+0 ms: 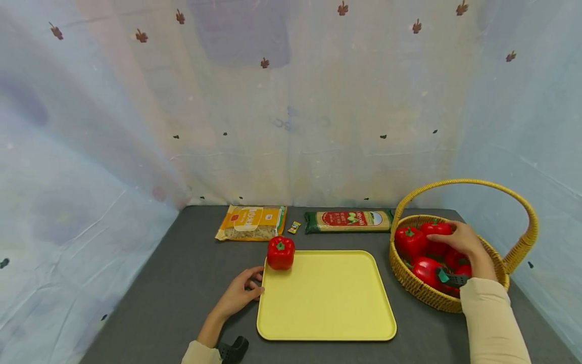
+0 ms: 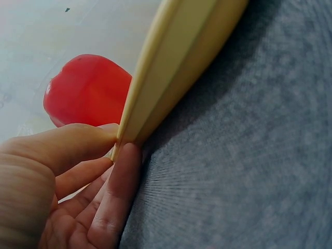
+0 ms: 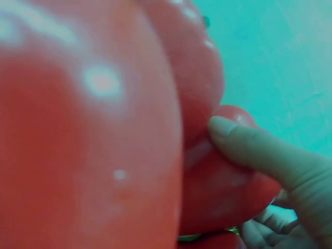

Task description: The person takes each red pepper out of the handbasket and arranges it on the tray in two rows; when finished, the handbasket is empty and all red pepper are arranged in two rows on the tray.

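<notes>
My left hand (image 1: pixel 237 296) pinches the left rim of a yellow tray (image 1: pixel 329 301), thumb on top and fingers beneath in the left wrist view. A red bell pepper (image 1: pixel 280 255) with a green stem stands at the tray's far left corner, just beyond that hand. On the right, my right hand (image 1: pixel 465 241) reaches into a wicker basket (image 1: pixel 402 273) and grips a red bell pepper (image 1: pixel 435 228) near the back. The right wrist view shows the thumb pressed on this pepper (image 3: pixel 228 192), fingers partly hidden behind it. Several more red bell peppers (image 1: pixel 411 242) lie around it.
Behind the tray lie a yellow food packet (image 1: pixel 252 222), a small yellow wrapped piece (image 1: pixel 294 227) and a long green packet (image 1: pixel 349 222). The basket's tall handle (image 1: pixel 468 182) arches above the right hand. A patterned curtain (image 1: pixel 291 111) hangs behind the grey table (image 1: pixel 195 263).
</notes>
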A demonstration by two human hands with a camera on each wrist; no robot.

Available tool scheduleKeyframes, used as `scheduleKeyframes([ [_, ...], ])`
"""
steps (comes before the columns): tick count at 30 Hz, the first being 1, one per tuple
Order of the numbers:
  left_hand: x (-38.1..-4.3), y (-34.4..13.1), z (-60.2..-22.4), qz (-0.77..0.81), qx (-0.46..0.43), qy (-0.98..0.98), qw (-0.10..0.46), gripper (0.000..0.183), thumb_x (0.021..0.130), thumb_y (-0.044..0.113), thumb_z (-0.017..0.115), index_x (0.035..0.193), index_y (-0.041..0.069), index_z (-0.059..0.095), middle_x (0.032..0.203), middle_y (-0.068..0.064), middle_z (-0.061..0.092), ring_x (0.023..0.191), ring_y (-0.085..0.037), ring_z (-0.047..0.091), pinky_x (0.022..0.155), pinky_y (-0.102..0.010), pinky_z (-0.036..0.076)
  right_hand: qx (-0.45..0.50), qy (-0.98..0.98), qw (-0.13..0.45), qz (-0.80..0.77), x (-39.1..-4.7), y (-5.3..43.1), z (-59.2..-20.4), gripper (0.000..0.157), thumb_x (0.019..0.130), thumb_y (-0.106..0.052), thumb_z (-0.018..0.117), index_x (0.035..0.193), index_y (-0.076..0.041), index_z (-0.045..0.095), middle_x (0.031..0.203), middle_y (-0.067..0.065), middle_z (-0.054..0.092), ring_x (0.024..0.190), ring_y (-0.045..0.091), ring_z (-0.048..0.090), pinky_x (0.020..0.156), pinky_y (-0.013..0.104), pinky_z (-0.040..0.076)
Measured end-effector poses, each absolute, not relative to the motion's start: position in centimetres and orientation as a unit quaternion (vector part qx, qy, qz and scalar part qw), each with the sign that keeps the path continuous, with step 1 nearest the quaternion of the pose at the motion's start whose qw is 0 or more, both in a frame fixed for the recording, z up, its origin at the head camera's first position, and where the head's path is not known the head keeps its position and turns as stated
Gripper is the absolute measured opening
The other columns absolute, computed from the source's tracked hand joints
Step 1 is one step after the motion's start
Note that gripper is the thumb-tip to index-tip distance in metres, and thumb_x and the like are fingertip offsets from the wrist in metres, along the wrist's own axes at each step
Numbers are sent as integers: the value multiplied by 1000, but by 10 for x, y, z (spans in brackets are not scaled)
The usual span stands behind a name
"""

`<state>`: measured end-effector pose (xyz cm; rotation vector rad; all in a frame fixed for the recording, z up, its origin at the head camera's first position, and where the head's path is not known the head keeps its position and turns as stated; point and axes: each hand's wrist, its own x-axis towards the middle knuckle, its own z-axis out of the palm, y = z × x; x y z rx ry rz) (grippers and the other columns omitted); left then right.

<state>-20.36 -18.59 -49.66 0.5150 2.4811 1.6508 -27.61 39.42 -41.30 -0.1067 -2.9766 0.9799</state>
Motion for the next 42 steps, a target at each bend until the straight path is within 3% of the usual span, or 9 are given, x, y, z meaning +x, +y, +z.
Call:
scheduleKeyframes([
  [5, -197, -183, -483, 546, 174, 817, 63, 52, 87, 0, 62, 134, -8, 41, 108, -21, 50, 75, -19, 58, 64, -29, 55, -28, -935, 35, 353, -270, 391, -405, 91, 85, -46, 64, 137, 16, 23, 127, 39, 36, 108, 50, 41, 85, 58, 42],
  [10, -198, -184, -483, 549, 182, 814, 62, 52, 87, -1, 61, 134, -10, 40, 108, -22, 49, 75, -21, 58, 63, -30, 55, -16, -914, 49, 401, -262, 387, -394, 89, 88, -40, 61, 142, 9, 11, 133, 39, 26, 116, 53, 33, 85, 61, 39],
  [15, -198, -185, -483, 548, 178, 815, 64, 53, 87, 0, 62, 134, -10, 40, 108, -23, 49, 75, -19, 58, 64, -30, 55, -1, -904, 57, 423, -250, 382, -377, 87, 90, -37, 60, 144, 3, 4, 135, 36, 24, 116, 49, 34, 76, 48, 47],
  [19, -198, -185, -483, 543, 177, 818, 63, 53, 87, 0, 61, 134, -9, 40, 108, -22, 49, 75, -17, 58, 64, -29, 55, 20, -900, 54, 432, -237, 377, -364, 81, 91, -33, 60, 143, -2, 6, 137, 29, 25, 109, 27, 44, 72, 34, 50],
  [24, -198, -185, -483, 540, 183, 819, 63, 52, 87, 0, 61, 134, -10, 40, 108, -22, 49, 75, -19, 58, 63, -30, 55, 81, -885, 45, 456, -221, 367, -354, 68, 90, -22, 63, 141, -13, 19, 127, 9, 39, 93, -2, 52, 71, 31, 54],
  [27, -199, -185, -483, 540, 184, 819, 65, 52, 87, 0, 61, 134, -10, 40, 108, -23, 49, 75, -20, 58, 63, -30, 55, 117, -873, 20, 474, -210, 356, -348, 63, 89, -15, 63, 139, -20, 26, 117, -2, 45, 92, 3, 58, 70, 35, 55],
  [31, -199, -185, -483, 541, 183, 818, 64, 52, 87, 0, 61, 134, -10, 40, 108, -23, 49, 75, -20, 58, 63, -30, 55, 159, -855, -6, 493, -199, 335, -343, 64, 87, -8, 64, 138, -20, 27, 118, 2, 45, 93, 11, 59, 69, 39, 56],
  [36, -199, -185, -484, 540, 180, 820, 62, 52, 87, 0, 61, 134, -9, 40, 108, -22, 49, 75, -20, 59, 63, -30, 55, 207, -831, 8, 516, -195, 308, -350, 68, 82, 0, 67, 136, -13, 28, 124, 3, 40, 102, 7, 53, 71, 34, 56],
  [42, -198, -184, -482, 536, 179, 823, 62, 52, 88, 1, 61, 134, -9, 40, 108, -22, 49, 76, -20, 59, 64, -29, 55, 231, -805, 26, 546, -207, 277, -371, 69, 79, 3, 70, 135, -5, 29, 127, 5, 40, 106, 12, 51, 74, 31, 56],
])
